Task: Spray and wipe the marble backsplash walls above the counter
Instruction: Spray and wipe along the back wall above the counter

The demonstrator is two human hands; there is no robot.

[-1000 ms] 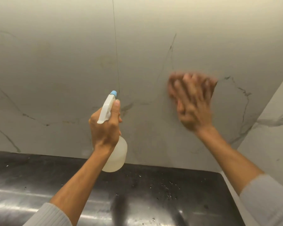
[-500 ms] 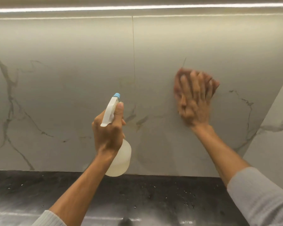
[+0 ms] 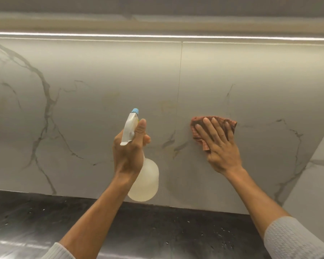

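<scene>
- Head view gives you two hands, one bottle, one cloth, two wall faces and one counter.
- Your left hand (image 3: 128, 152) is wrapped tight round the neck of the bottle (image 3: 144, 181), just below centre; the index finger lies up along the white spray head, whose blue nozzle (image 3: 135, 110) points toward 12 o'clock at the wall.
- Your right hand (image 3: 220, 146), at about 3 o'clock from the bottle, lies flat with fingers spread, pinning the cloth (image 3: 212, 128) against the wall (image 3: 232, 71); it presses the cloth and does not clench it.
- That cloth is reddish-brown and bunched; it shows above and left of your fingers, and the rest is hidden under your palm.
- One thin vertical seam (image 3: 180, 81) splits the wall, just left of the cloth.
- A second wall face (image 3: 318, 184) meets it at 3 o'clock and is cut off by the frame edge.
- One light strip (image 3: 157, 36) runs across at 12 o'clock.
- Your counter (image 3: 157, 230) is dark, speckled with small pale spots, and fills 6 o'clock; both grey sleeves (image 3: 292, 238) are cut off at the bottom edge.
- Faint yellowish marks sit on the wall near the seam; you cannot tell whether they are stains or veining.
- Your bottle's trigger is hidden behind your fingers, and its liquid level is hard to make out.
</scene>
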